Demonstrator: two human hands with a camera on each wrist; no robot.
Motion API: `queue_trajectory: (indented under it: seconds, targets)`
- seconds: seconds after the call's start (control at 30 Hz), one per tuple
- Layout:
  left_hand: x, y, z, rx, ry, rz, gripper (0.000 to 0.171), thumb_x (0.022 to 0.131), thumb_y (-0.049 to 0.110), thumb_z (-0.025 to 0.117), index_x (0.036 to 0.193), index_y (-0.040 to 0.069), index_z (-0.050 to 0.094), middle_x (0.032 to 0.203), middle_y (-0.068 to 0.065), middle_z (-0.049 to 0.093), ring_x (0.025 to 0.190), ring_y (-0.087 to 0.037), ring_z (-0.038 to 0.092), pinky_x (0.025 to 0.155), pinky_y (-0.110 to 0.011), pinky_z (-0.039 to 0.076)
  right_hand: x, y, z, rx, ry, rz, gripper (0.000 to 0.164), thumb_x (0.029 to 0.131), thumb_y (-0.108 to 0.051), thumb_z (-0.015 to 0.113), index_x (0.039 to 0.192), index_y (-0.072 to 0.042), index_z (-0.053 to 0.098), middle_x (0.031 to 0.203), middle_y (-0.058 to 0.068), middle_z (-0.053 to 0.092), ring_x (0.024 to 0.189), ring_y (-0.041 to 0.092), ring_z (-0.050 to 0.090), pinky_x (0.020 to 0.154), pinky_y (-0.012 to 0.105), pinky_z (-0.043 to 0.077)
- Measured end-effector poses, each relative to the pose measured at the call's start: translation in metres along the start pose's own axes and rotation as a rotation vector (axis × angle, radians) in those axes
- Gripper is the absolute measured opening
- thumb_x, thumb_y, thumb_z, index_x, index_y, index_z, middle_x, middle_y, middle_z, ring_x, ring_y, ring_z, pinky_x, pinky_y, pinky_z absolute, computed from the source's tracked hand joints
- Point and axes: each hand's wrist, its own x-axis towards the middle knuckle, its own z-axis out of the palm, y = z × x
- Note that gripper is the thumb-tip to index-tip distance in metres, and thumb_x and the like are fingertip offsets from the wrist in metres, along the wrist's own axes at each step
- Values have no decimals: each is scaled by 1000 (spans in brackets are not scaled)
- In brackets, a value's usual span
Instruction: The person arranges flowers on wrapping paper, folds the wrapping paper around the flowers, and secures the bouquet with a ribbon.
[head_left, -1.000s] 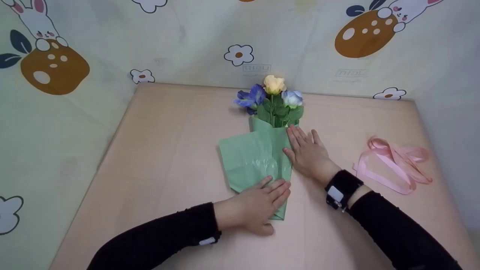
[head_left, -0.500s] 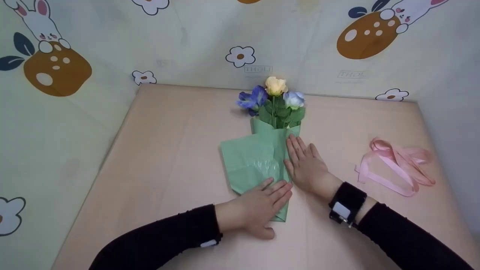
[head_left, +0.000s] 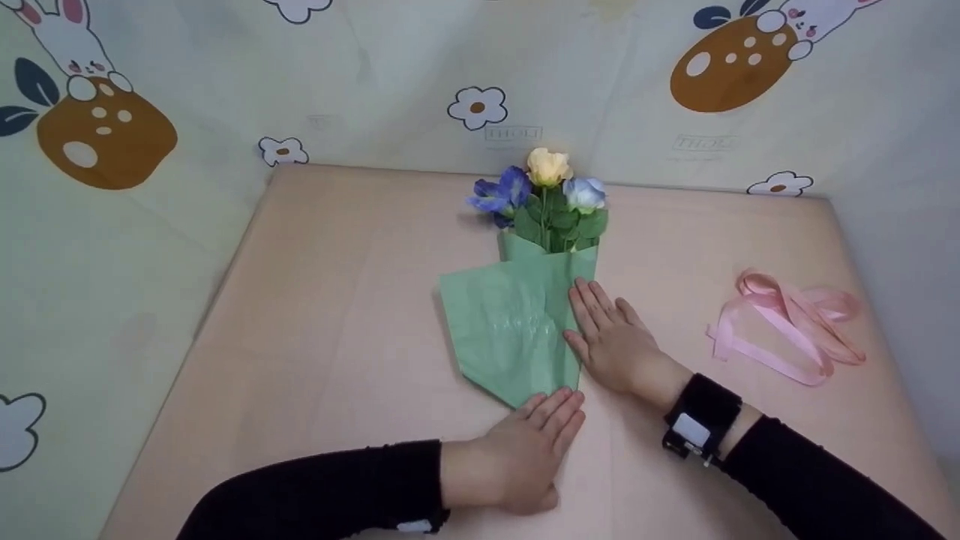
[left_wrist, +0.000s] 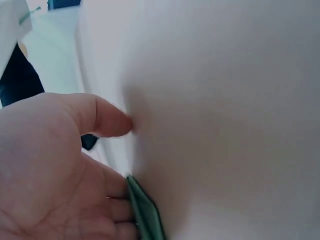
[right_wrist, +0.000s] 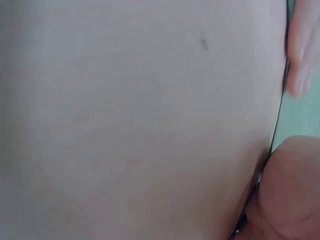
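Green wrapping paper [head_left: 510,322] lies folded around a small bouquet in the middle of the table. From its top stick a cream rose [head_left: 549,167], a purple-blue flower [head_left: 504,193] and a pale blue flower [head_left: 585,195], with green leaves. My left hand [head_left: 521,457] rests with straight fingers over the paper's narrow bottom end and covers it; the left wrist view shows the green paper tip [left_wrist: 147,215] under those fingers. Along the right edge of the paper, my right hand [head_left: 619,341] lies flat with fingers extended. The stems are hidden inside the paper.
A loosely looped pink ribbon [head_left: 787,322] lies on the table at the right. The table [head_left: 337,315] has a pale pinkish-tan surface. Behind and left of it hangs a pale wall covering [head_left: 375,75] printed with rabbits and flowers.
My left hand has slid toward me, down to the paper's bottom end. The right hand has moved a little down the paper's right edge. Flowers and ribbon stay put.
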Motion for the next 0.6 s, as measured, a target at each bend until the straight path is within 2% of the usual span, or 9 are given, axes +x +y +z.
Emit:
queue_trajectory:
  seconds: [0.23, 0.3, 0.37, 0.47, 0.53, 0.6]
  targets:
    - [-4, -1, 6, -83, 5, 26, 105, 106, 77, 37, 176, 8, 0, 183, -14, -10, 169, -28, -10, 135, -38, 9, -3, -8, 1, -35, 28, 25, 71, 120, -39, 33, 172, 5, 11, 181, 22, 7, 168, 40, 7, 132, 63, 15]
    - [-4, -2, 6, -125, -1, 43, 106, 105, 78, 38, 176, 8, -1, 183, -14, -11, 168, -28, -12, 135, -39, 8, -7, -15, 1, -36, 20, -3, 70, 120, -37, 32, 170, 8, 12, 180, 26, 7, 167, 43, 9, 132, 62, 17]
    - [-4, -4, 7, -167, -16, 58, 108, 105, 79, 39, 175, 9, -3, 183, -13, -12, 168, -28, -14, 135, -38, 6, -13, -22, 1, 23, -4, -60, 73, 120, -36, 34, 168, 13, 11, 179, 30, 5, 166, 47, 7, 131, 64, 17]
    - [-4, -6, 10, -208, -42, 71, 111, 104, 80, 40, 175, 10, -7, 183, -12, -13, 168, -26, -14, 135, -38, 3, -20, -31, 1, 126, -65, -140, 85, 119, -46, 39, 167, 15, 6, 177, 34, -2, 165, 50, 1, 131, 65, 14]
    - [-4, -7, 11, -213, -49, 73, 112, 103, 82, 39, 175, 10, -8, 183, -11, -13, 168, -26, -13, 135, -38, 3, -22, -35, 1, 178, -84, -161, 93, 117, -53, 42, 167, 15, 4, 177, 34, -5, 165, 50, -2, 131, 65, 12]
    - [-5, -10, 10, -224, -43, 91, 113, 103, 82, 40, 175, 9, -7, 183, -13, -12, 168, -26, -12, 135, -38, 2, -23, -35, 2, 170, -89, -159, 98, 115, -59, 42, 168, 13, 3, 178, 32, -6, 166, 48, -4, 132, 63, 11]
